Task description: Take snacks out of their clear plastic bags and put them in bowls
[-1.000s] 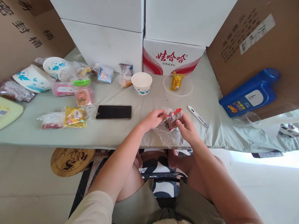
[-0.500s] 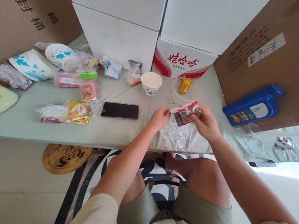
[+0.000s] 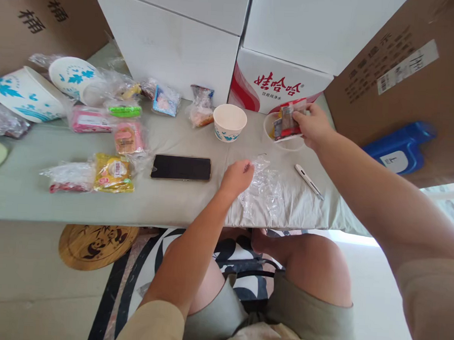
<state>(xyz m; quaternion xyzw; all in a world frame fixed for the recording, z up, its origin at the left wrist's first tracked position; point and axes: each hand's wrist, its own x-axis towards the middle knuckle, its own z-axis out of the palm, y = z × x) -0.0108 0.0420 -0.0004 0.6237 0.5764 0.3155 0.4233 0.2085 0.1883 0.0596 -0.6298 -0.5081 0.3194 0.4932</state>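
Note:
My right hand (image 3: pixel 314 126) grips a small snack packet (image 3: pixel 289 120), clear with red edges and brown contents. It holds the packet over a round translucent plastic bowl (image 3: pixel 296 144), covering most of the yellow packet (image 3: pixel 274 116) inside. My left hand (image 3: pixel 238 177) is closed, its fingertips pinched around something small and dark that I cannot make out. Beside and partly under that hand lies a crumpled clear wrapper (image 3: pixel 262 192). A white utility knife (image 3: pixel 308 181) rests to the right of the wrapper. Left of my left hand lies a black phone (image 3: pixel 181 167).
A white paper bowl (image 3: pixel 229 123) stands upright at the back. Several wrapped snacks, among them a yellow packet (image 3: pixel 114 173), lie on the left, near two tipped paper bowls (image 3: pixel 27 93). Cartons (image 3: pixel 280 84) line the back. A blue bottle (image 3: pixel 403 148) is at right.
My right hand has carried the snack packet up and away to the plastic bowl. My left hand has let go of the packet and lowered slightly. The utility knife has come into sight.

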